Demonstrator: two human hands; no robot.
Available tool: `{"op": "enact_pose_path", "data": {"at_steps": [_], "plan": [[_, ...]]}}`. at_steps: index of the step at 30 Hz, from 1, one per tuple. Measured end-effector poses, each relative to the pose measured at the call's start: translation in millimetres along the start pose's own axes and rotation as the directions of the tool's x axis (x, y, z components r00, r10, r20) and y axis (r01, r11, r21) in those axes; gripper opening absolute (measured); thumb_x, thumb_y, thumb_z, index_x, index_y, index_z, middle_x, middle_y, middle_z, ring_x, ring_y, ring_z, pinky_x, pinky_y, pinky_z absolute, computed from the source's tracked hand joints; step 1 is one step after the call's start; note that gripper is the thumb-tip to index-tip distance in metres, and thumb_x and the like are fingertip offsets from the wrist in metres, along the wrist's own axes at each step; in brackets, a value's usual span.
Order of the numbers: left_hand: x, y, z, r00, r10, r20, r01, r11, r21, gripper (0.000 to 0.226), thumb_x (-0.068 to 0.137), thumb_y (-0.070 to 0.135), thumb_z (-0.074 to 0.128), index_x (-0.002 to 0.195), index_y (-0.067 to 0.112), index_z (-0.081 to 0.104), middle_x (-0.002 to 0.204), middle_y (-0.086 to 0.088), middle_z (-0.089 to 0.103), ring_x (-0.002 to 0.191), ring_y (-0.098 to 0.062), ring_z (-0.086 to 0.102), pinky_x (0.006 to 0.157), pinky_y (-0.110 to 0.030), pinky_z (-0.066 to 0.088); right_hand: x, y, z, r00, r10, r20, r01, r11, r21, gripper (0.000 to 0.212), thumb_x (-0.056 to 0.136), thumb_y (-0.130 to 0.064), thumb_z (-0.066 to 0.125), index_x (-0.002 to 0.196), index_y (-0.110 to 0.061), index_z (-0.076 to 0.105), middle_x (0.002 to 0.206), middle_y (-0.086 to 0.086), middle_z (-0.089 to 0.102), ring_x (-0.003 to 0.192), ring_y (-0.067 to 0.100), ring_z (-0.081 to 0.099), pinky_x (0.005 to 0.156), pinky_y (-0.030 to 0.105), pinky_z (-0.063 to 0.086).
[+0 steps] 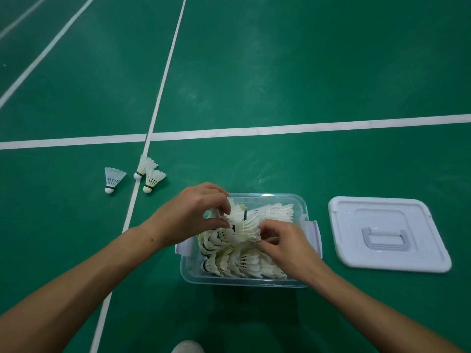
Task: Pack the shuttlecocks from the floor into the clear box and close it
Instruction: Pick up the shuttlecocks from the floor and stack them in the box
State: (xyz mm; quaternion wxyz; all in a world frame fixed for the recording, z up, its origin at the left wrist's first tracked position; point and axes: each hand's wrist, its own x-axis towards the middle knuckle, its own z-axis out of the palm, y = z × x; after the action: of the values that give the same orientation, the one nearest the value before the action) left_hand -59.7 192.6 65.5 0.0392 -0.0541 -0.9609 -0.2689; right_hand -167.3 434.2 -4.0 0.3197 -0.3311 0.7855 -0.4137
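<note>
The clear box (244, 281) stands open on the green floor, holding several white shuttlecocks. Both hands are over it. My left hand (193, 212) pinches the feathers of a shuttlecock (242, 224) lying on top of the pile. My right hand (285, 247) pinches the same cluster of feathers from the right. Three shuttlecocks lie on the floor to the left: one (112, 180) alone, and two (145, 167) (153, 180) side by side on a white line.
The white lid (387, 233) with a grey handle lies flat on the floor right of the box. White court lines (280, 129) cross the floor. The toe of a light shoe (188, 347) shows at the bottom edge.
</note>
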Motion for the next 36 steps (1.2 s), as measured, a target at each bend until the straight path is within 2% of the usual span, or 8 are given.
{"op": "enact_pose_path", "data": {"at_steps": [6,11,15,22,24,29,33,36], "plan": [[-0.2,-1.0,9.0,0.999,-0.031,-0.013,0.031,0.999,-0.02,0.028,0.087,0.032,0.084,0.108,0.022,0.069,0.116,0.005,0.07,0.109,-0.013,0.067,0.091,-0.04,0.057,6.5,0.1,4.8,1.0,-0.027,-0.004,0.026,0.983,-0.184,0.015,0.093,-0.037,0.076,0.102,-0.025,0.077,0.091,-0.01,0.078,0.081,0.006,0.071,0.077,0.042,0.062],[6.9,6.2,5.0,1.0,-0.021,-0.011,0.021,0.999,-0.041,0.041,0.086,0.028,0.085,0.122,0.024,0.065,0.136,0.01,0.059,0.122,-0.006,0.059,0.102,-0.035,0.053,-3.1,-13.9,-18.6,0.997,0.018,0.079,0.001,0.971,-0.238,0.018,0.09,-0.037,0.079,0.093,-0.024,0.067,0.093,-0.008,0.072,0.088,0.013,0.068,0.081,0.038,0.06],[13.7,18.6,-10.8,0.999,-0.015,-0.043,0.013,0.999,-0.042,0.052,0.086,0.031,0.085,0.131,0.028,0.06,0.159,0.012,0.04,0.132,-0.009,0.054,0.105,-0.036,0.053,-13.2,-26.2,-52.1,0.997,0.034,0.063,-0.016,0.963,-0.267,0.04,0.087,-0.047,0.081,0.123,-0.031,0.071,0.118,-0.022,0.07,0.104,-0.004,0.066,0.089,0.031,0.061],[50.7,42.8,-20.3,0.999,0.022,-0.034,-0.026,0.992,-0.12,0.081,0.082,0.025,0.089,0.15,0.029,0.045,0.172,0.01,0.014,0.135,-0.003,0.055,0.106,-0.025,0.051,-14.4,-51.6,-82.1,0.967,-0.21,-0.142,0.175,0.959,-0.224,0.041,0.086,-0.035,0.084,0.125,-0.034,0.069,0.121,-0.023,0.069,0.113,0.0,0.063,0.09,0.03,0.058],[61.6,48.9,-20.0,0.999,0.026,-0.028,-0.03,0.986,-0.166,0.085,0.081,0.026,0.089,0.152,0.029,0.043,0.172,0.01,0.013,0.135,0.0,0.054,0.105,-0.02,0.05,-12.1,-52.4,-78.2,0.94,-0.299,-0.162,0.246,0.927,-0.282,0.035,0.088,-0.034,0.083,0.12,-0.033,0.071,0.117,-0.024,0.07,0.115,0.004,0.061,0.093,0.035,0.055],[71.3,60.3,-4.7,0.999,0.036,-0.024,-0.041,0.969,-0.242,0.081,0.082,0.032,0.088,0.151,0.028,0.045,0.171,0.01,0.018,0.133,-0.004,0.056,0.101,-0.032,0.055,-14.0,-37.7,-74.4,0.884,-0.402,-0.237,0.31,0.886,-0.345,0.015,0.088,-0.022,0.085,0.1,-0.02,0.077,0.095,-0.017,0.071,0.095,0.014,0.063,0.081,0.038,0.054],[57.1,50.4,7.4,0.999,-0.013,-0.034,0.007,0.984,-0.178,0.083,0.081,0.046,0.085,0.151,0.027,0.045,0.165,0.012,0.032,0.134,-0.006,0.053,0.108,-0.033,0.052,-25.4,-18.5,-80.6,0.885,-0.343,-0.316,0.236,0.914,-0.332,0.011,0.091,-0.027,0.081,0.099,-0.021,0.078,0.094,-0.015,0.073,0.089,0.008,0.063,0.076,0.038,0.057],[37.1,35.0,16.8,0.992,-0.115,0.047,0.116,0.993,-0.018,0.084,0.08,0.063,0.078,0.151,0.032,0.044,0.153,0.016,0.048,0.135,-0.002,0.048,0.112,-0.037,0.047,-35.4,-1.3,-83.8,0.892,-0.249,-0.378,0.135,0.944,-0.303,0.012,0.09,-0.028,0.079,0.098,-0.019,0.078,0.095,-0.014,0.074,0.085,0.009,0.066,0.073,0.039,0.061]]}}
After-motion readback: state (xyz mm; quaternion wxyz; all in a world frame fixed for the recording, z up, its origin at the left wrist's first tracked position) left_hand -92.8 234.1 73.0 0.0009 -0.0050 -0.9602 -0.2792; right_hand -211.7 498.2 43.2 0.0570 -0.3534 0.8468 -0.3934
